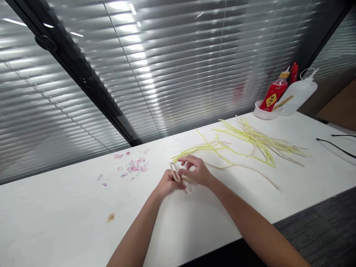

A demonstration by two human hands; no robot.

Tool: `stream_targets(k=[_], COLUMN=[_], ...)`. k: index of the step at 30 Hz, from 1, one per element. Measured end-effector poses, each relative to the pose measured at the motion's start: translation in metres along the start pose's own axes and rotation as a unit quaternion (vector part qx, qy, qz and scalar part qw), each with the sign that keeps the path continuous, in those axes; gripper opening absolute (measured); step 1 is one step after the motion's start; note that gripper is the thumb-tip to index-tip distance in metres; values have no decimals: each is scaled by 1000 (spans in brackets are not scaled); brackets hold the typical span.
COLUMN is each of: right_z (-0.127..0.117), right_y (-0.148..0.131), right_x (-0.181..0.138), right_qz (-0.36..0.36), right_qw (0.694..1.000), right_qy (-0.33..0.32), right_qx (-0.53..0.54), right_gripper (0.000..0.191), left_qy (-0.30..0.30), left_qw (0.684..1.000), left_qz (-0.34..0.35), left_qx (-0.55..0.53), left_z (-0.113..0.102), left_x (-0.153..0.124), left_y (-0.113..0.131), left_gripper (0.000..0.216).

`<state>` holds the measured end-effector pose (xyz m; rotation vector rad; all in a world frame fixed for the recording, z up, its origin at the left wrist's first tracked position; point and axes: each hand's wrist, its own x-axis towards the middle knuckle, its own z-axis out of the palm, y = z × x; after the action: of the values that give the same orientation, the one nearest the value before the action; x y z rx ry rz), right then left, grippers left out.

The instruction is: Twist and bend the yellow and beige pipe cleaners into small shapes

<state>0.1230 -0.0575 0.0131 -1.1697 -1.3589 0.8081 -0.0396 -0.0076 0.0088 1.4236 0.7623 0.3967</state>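
My left hand (167, 184) and my right hand (194, 171) meet over the white table (69, 215), both closed on a cream-coloured strand (175, 172) that is folded into a small loop between them. The left hand's fingers pinch the loop's lower part, while the right hand's fingertips grip it from the right. A pile of long yellow and cream strands (250, 141) lies just behind and to the right of my hands. One long cream strand (250, 170) trails right from near my right wrist.
Several small coloured rubber bands (133, 167) are scattered to the left of my hands. At the back right stand a red bottle (274, 93) in a white bowl (264, 113) and a white squeeze bottle (299, 92). A black cable (333, 144) lies at the right. Window blinds run behind the table.
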Motion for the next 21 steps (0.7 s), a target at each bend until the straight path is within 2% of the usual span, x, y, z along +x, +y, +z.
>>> stream_targets(k=[4, 10, 15, 21], right_z=[6, 9, 9, 9], right_y=[-1, -4, -2, 1], right_x=[-3, -6, -4, -1], right_qz=[3, 52, 97, 148], right_qw=[1000, 998, 993, 965], right_qy=[-20, -6, -3, -10], right_qx=[-17, -18, 60, 215], right_gripper=[41, 28, 27, 26], left_qy=[-22, -45, -34, -33], left_qw=[999, 997, 998, 999], left_qz=[-12, -2, -15, -25], left_qx=[37, 59, 43, 34], left_z=[4, 5, 3, 1], left_x=[0, 3, 3, 5], left_y=[-2, -5, -6, -6], left_gripper=[13, 14, 20, 19])
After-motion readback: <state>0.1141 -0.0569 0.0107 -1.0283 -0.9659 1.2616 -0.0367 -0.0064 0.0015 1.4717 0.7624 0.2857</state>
